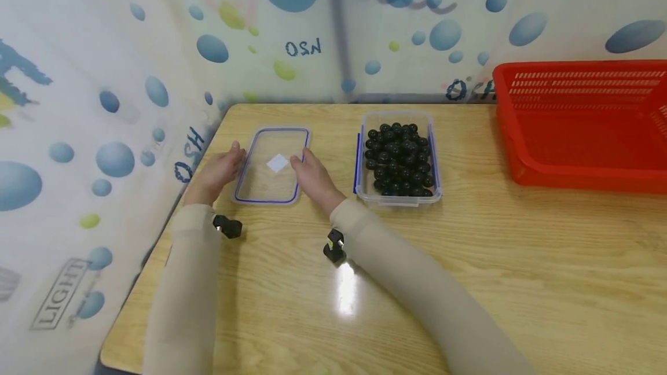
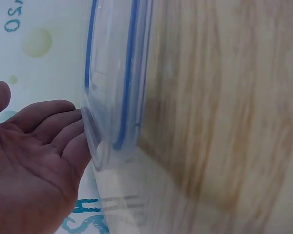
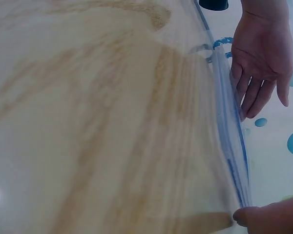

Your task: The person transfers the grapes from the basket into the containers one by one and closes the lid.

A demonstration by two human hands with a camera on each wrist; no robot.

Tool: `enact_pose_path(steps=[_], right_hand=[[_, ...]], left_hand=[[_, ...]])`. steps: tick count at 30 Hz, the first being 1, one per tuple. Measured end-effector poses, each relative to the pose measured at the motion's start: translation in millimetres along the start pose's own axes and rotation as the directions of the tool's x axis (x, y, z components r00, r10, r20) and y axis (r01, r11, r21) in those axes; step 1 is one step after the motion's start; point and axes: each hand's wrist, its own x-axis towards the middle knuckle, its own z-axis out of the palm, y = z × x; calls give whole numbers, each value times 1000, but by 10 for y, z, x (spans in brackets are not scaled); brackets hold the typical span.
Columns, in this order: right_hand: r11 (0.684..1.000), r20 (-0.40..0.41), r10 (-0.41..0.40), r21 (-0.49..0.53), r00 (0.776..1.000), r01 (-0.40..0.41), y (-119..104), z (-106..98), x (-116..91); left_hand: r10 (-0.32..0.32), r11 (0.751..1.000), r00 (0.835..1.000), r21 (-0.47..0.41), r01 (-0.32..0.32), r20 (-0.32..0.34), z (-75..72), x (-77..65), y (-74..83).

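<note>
A clear plastic lid (image 1: 260, 188) with a blue sealing ring lies on the wooden table, a small white square label near its middle. Along its left edge is my left hand (image 1: 217, 173), palm toward the lid. In the left wrist view, the straight fingertips (image 2: 74, 114) meet the rim while the thumb stands apart. My right hand (image 1: 316, 179) is at the opposite edge with fingers extended, its thumb reaching over the rim. The right wrist view shows a fingertip (image 3: 241, 217) right at the lid's edge; the other fingers are hidden there.
To the right of the lid stands a clear container (image 1: 397, 200) holding many glossy black balls (image 1: 398, 158). A red plastic basket (image 1: 589, 175) sits at the far right. Patterned sheeting (image 1: 333, 28) rises behind the table and along its left side.
</note>
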Motion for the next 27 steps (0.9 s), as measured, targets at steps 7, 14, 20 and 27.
enact_pose_path(steps=[7, 14, 20, 27], right_hand=[[1000, -15, -10, 28, 1000, 10, -234, -114, -152], [997, -103, -68, -46, 992, 64, -519, -581, -338], [989, -191, -142, -62, 971, 132, -618, -1084, -479], [996, -247, -37, -83, 968, 17, -569, -1735, -751]], left_hand=[[24, 996, 996, -80, -31, -90, 47, -63, 142], [154, 973, 982, -154, -170, -112, 272, -99, 518], [272, 923, 957, -253, -290, -105, 603, -95, 891], [387, 879, 921, -290, -379, -30, 1102, -118, 1314]])
